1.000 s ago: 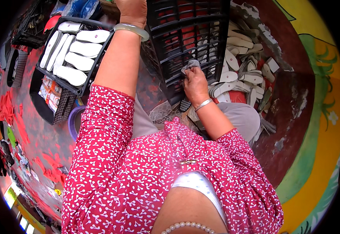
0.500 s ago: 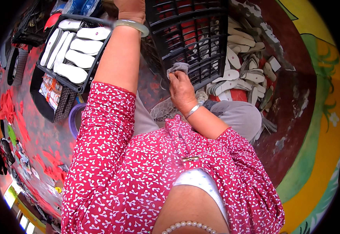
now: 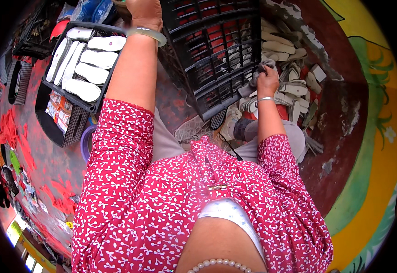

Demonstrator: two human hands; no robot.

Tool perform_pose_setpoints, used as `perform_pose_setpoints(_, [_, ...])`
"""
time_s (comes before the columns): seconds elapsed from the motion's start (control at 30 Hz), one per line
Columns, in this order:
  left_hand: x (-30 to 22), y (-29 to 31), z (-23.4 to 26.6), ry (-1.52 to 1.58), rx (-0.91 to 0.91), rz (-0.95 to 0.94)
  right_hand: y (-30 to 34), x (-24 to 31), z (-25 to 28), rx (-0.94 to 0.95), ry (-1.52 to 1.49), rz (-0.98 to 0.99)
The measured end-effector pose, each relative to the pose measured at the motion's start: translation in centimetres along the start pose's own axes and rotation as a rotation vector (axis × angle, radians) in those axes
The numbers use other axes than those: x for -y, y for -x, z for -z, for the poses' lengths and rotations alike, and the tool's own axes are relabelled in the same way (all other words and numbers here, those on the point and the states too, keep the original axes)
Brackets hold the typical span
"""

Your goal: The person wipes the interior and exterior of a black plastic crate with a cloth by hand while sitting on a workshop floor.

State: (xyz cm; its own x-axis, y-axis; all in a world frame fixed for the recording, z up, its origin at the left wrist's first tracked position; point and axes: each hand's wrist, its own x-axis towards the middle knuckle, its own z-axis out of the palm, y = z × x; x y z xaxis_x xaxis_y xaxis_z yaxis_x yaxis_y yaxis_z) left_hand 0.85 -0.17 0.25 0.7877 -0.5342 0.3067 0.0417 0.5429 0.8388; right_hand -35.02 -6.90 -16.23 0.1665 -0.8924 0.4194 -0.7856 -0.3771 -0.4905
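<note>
A large black plastic crate [image 3: 216,75] with a slatted grid side stands tilted in front of me. My right hand [image 3: 267,82] is closed on a grey cloth [image 3: 263,66] and holds it against the crate's right edge, near the lower corner. My left hand [image 3: 145,13] is at the top edge of the picture, just left of the crate; its fingers are mostly out of sight, so what it grips does not show.
On the left stands a black crate [image 3: 99,28] of white insoles [image 3: 99,58], above a dark checked box [image 3: 73,125] with packets. A purple ring-shaped thing [image 3: 85,142] lies beside it. Piles of loose insoles [image 3: 294,88] cover the right, by a painted wall [image 3: 367,113].
My right hand has moved with the cloth from the crate's grid side rightward to its right edge. The crate has shifted slightly left and its lower edge has come nearer. My left hand has moved slightly left.
</note>
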Motion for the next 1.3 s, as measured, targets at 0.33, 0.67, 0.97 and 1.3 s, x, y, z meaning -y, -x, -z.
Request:
perform_pose_setpoints(0.33, [0.0, 0.3, -0.3, 0.019, -0.006, 0.004, 4.4, 6.5, -0.7, 0.155, 0.136, 0.083])
perform_pose_setpoints(0.67, [-0.3, 0.3, -0.4, 0.078, 0.003, 0.023, 4.9, 6.9, 0.2, 0.165, 0.059, 0.17])
perform_pose_setpoints(0.97, [-0.6, 0.4, -0.3, 0.047, -0.027, 0.059, 6.5, 9.1, 0.7, 0.247, -0.049, 0.118])
perform_pose_setpoints(1.3, [0.2, 0.0, 0.0, 0.03, -0.045, 0.021, 6.8, 10.1, 0.7, 0.222, 0.017, 0.282])
